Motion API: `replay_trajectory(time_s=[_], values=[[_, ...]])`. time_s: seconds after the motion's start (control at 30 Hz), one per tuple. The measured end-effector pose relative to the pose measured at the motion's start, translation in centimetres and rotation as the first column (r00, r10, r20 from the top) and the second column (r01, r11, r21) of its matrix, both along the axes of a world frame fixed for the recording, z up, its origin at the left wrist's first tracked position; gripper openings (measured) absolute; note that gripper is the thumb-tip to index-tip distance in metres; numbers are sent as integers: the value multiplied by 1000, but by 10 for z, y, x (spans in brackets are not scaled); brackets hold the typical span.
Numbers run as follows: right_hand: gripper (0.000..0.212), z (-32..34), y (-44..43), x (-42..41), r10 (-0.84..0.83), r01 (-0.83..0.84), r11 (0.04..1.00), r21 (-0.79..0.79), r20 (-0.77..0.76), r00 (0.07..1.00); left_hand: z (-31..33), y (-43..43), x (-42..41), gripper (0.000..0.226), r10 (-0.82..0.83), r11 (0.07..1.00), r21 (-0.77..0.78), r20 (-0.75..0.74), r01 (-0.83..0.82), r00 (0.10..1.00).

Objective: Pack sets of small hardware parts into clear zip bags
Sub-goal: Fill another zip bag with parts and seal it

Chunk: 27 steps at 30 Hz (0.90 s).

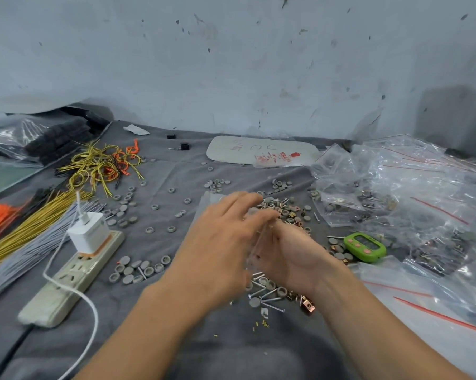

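Two forearms, the left forearm (138, 325) and the right forearm (368, 325), come in from the bottom and meet over a gray cloth (176, 171). The left hand (225, 239) and right hand (294, 253) are close together, to the left of a green timer (365, 246).

A clear zip bag (256, 248) stands between the two hands. The right hand has its palm turned toward the left hand, and its grip curls around the bag. The left hand's fingers reach out long over the top of the bag. They are blurry, so one cannot tell if that grip pinches the bag or only touches it.

Left of the timer and nearer the camera, under the hands, lies a little pile of screws, gray caps and copper clips (269, 292). Another pile of parts (283, 209) lies left of the timer and farther away. More gray caps (138, 270) lie scattered far to the timer's left.

Behind and to the right of the timer sits a big heap of filled bags (395, 193) with red strips. Far left of the timer is a power strip (75, 272) with a white charger (88, 233) plugged in. Beyond that lie yellow wires (99, 165).
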State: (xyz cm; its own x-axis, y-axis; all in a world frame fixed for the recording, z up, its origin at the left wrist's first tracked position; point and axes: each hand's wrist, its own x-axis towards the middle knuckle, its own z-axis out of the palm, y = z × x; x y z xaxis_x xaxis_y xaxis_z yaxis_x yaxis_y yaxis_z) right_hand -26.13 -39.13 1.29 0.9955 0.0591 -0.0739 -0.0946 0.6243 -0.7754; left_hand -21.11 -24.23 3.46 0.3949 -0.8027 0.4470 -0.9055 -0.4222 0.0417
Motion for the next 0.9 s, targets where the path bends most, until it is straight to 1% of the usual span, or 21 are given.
replay_trajectory(time_s=[0.03, 0.07, 0.1, 0.13, 0.2, 0.23, 0.3, 0.33, 0.37, 0.4, 0.43, 0.47, 0.5, 0.53, 0.57, 0.6, 0.67, 0.7, 0.77, 0.8, 0.9], values=[[30, 0, 2, 1, 1, -1, 999, -34, -9, 1000, 0, 5, 6, 106, 9, 994, 113, -11, -8, 1000], [30, 1, 5, 2, 7, -8, 998, -61, -20, 1000, -2, 7, 10, 110, 18, 983, 183, -41, -11, 999], [32, 0, 6, 3, 18, -20, 996, -88, -24, 1000, -4, 7, 13, 110, 21, 980, 199, -57, -9, 998], [31, 1, 7, 4, 32, -35, 993, -116, -27, 999, -5, 7, 15, 106, 15, 985, 172, -64, -4, 998], [23, 5, 7, 7, 18, -23, 985, -171, -33, 999, -3, 8, 20, 94, 16, 999, 51, -79, -12, 997], [23, 8, 5, 11, -42, 35, 983, -181, -39, 998, 0, 9, 26, 87, 37, 999, -24, -81, -39, 996], [25, 12, 0, 19, -239, 218, 952, -216, -76, 968, 5, 15, 42, 78, 142, 978, -141, -102, -155, 985], [27, 11, -3, 23, -328, 289, 910, -299, -91, 940, 8, 20, 51, 79, 216, 958, -162, -133, -236, 967], [28, 9, -5, 27, -382, 311, 843, -439, -81, 920, 10, 27, 60, 84, 286, 937, -157, -172, -313, 943], [29, 7, -5, 31, -400, 285, 732, -619, -51, 915, 11, 34, 67, 91, 342, 919, -129, -214, -374, 915], [28, 4, -5, 36, -387, 226, 571, -789, -17, 922, 12, 41, 74, 97, 386, 905, -83, -256, -418, 886], [26, 1, -2, 42, -364, 156, 390, -907, 4, 931, 12, 47, 81, 99, 419, 894, -32, -294, -447, 859], [23, -2, 1, 50, -341, 93, 221, -971, 12, 940, 11, 53, 86, 99, 442, 886, 10, -318, -463, 839], [19, -2, 5, 58, -319, 53, 83, -995, 24, 948, 10, 57, 90, 96, 456, 882, 40, -325, -470, 828], [16, -3, 11, 66, -296, 33, -30, -999, 40, 954, 8, 59, 93, 92, 461, 881, 59, -325, -469, 826], [13, -4, 17, 74, -269, 16, -121, -993, 48, 962, 6, 60, 95, 88, 459, 884, 73, -325, -462, 827], [19, -7, 30, 86, -205, -39, -260, -965, 15, 979, 3, 58, 97, 80, 442, 894, 86, -332, -440, 833], [22, -9, 36, 91, -176, -76, -314, -946, -21, 984, 2, 57, 97, 77, 432, 899, 84, -336, -430, 837], [25, -12, 45, 95, -150, -131, -376, -917, -79, 986, 0, 55, 98, 72, 420, 904, 85, -345, -418, 839], [23, -14, 48, 95, -136, -127, -407, -905, -78, 988, -1, 55, 99, 72, 422, 904, 92, -348, -417, 837], [22, -17, 53, 88, -60, -49, -540, -840, -19, 998, -2, 57, 100, 73, 434, 899, 115, -353, -422, 829]])
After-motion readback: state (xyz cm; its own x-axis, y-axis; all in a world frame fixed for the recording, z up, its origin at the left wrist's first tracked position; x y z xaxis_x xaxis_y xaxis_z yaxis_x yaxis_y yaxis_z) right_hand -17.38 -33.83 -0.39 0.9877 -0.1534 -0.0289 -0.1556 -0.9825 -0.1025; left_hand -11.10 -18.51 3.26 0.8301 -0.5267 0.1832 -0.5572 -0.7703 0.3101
